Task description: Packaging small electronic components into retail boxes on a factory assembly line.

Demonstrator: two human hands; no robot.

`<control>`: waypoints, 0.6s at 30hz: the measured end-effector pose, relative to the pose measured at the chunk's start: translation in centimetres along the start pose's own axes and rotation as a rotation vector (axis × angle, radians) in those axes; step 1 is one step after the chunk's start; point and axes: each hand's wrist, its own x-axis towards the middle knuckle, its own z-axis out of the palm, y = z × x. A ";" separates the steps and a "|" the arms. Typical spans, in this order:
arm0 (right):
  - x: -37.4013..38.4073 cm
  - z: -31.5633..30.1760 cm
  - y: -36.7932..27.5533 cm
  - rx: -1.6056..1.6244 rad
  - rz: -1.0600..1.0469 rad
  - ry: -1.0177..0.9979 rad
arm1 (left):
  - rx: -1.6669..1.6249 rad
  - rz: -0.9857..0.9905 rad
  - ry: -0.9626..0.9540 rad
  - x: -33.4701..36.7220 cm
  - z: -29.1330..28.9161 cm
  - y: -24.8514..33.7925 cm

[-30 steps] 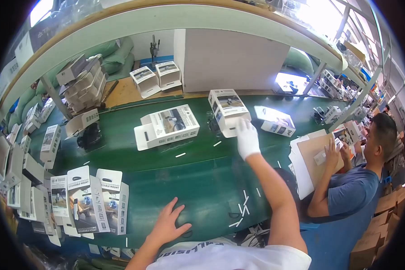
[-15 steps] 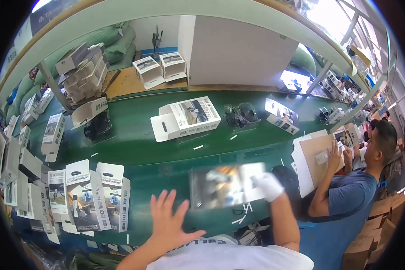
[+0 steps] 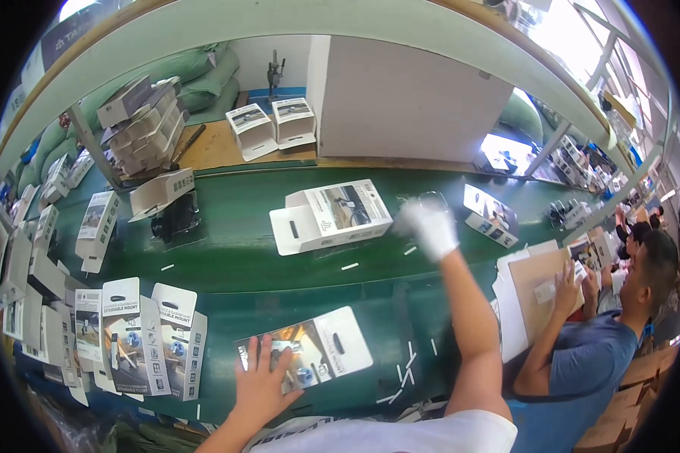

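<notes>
One left hand (image 3: 263, 381) lies splayed on one box (image 3: 317, 349); one gloved right hand (image 3: 432, 230) blurs, its hold I cannot tell.

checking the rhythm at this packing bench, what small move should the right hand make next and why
Probably close the gloved right hand on the clear plastic pack and lift it: the hand is right at the pack, though too blurred to show a grip, while the left hand rests on a box with its slotted flap extended.
</notes>
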 end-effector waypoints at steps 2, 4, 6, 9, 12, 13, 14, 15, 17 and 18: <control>3.7 0.9 16.8 -0.204 0.693 0.578 | -0.004 0.040 -0.006 0.1 -0.5 -0.7; 4.9 2.2 21.4 -0.172 0.910 0.012 | 0.008 0.024 -0.028 -0.6 -1.0 -2.3; 3.8 3.4 27.0 -0.102 0.938 -0.102 | 0.008 0.033 -0.034 0.5 -0.7 -2.7; 3.1 3.4 23.3 0.101 0.920 -0.099 | 0.025 -0.027 -0.006 0.2 -0.2 -2.8; -4.6 1.6 20.5 0.563 0.893 0.146 | 0.004 -0.015 0.009 0.9 -0.1 -3.4; -8.3 0.9 19.5 0.718 0.887 0.227 | 0.002 -0.012 -0.024 0.9 -0.2 -3.8; -11.5 1.2 17.7 0.870 0.881 0.314 | -0.013 -0.012 0.005 1.1 -0.2 -4.3; -13.3 0.7 14.6 1.009 0.876 0.426 | -0.036 0.006 0.037 1.2 -0.5 -4.8; -17.3 1.8 3.5 1.080 0.881 0.480 | -0.031 0.007 0.006 1.0 -1.4 -5.7; -19.2 3.4 -0.4 1.034 0.897 0.436 | -0.025 0.001 0.004 1.3 -1.7 -5.5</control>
